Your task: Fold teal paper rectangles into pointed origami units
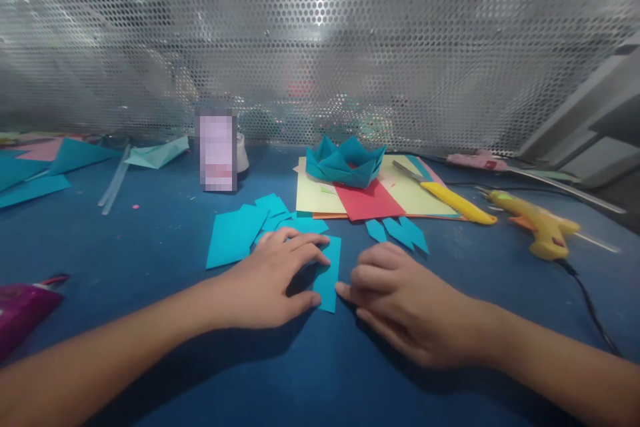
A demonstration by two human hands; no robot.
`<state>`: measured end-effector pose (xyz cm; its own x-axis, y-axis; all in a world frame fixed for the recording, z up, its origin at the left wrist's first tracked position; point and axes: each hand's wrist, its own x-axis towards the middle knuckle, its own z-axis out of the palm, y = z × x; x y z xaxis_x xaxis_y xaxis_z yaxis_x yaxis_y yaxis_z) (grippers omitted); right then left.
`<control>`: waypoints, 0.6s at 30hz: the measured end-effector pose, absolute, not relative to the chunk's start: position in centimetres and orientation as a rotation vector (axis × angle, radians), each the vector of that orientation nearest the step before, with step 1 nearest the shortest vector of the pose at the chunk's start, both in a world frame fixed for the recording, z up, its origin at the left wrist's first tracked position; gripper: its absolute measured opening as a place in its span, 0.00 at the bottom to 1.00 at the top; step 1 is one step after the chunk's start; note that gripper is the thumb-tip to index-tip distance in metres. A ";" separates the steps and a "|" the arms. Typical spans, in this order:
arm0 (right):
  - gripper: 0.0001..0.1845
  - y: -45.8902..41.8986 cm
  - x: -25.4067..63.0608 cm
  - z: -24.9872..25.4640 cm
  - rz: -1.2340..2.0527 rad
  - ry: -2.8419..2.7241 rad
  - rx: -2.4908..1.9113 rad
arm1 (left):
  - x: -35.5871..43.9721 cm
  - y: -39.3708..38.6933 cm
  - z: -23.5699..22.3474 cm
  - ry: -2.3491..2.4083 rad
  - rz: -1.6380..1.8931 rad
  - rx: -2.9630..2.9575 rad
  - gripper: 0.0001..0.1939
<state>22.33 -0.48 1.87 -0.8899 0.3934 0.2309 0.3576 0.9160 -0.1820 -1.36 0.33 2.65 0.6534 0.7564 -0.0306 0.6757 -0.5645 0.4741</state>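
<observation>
My left hand (274, 278) lies on a small teal paper strip (330, 275) on the blue table, fingers curled over its left edge and thumb under it. My right hand (395, 300) rests beside the strip's right edge, fingers curled and the fingertips touching the paper. Several more teal paper pieces (239, 232) lie just behind my left hand. Smaller teal pointed scraps (400, 232) sit behind my right hand. A folded teal paper crown (345, 161) stands on a stack of yellow and red sheets (367, 200).
A yellow-handled cutter (457, 203) and a yellow glue gun (537, 223) with its black cord lie at the right. A blurred small box (217, 150) stands at centre left. Teal and pink sheets (45, 167) lie far left, a magenta object (23, 310) at the left edge. Perforated metal mesh (320, 40) closes the back.
</observation>
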 end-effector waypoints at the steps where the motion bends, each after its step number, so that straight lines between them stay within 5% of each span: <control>1: 0.13 -0.7 22.3 2.0 0.219 -2.830 -0.498 | -1.4 0.4 2.6 1.115 0.248 2.424 0.17; 8: 0.12 -0.4 22.2 1.8 0.415 -2.815 -0.423 | -1.4 0.3 1.5 1.117 0.395 2.469 0.20; 15: 0.23 1.1 21.9 0.2 0.233 -2.653 -0.817 | -1.7 0.4 0.0 1.102 0.545 2.456 0.46; 18: 0.26 1.1 21.8 0.2 0.237 -2.793 -0.789 | -1.6 0.4 -0.1 1.078 0.559 2.502 0.46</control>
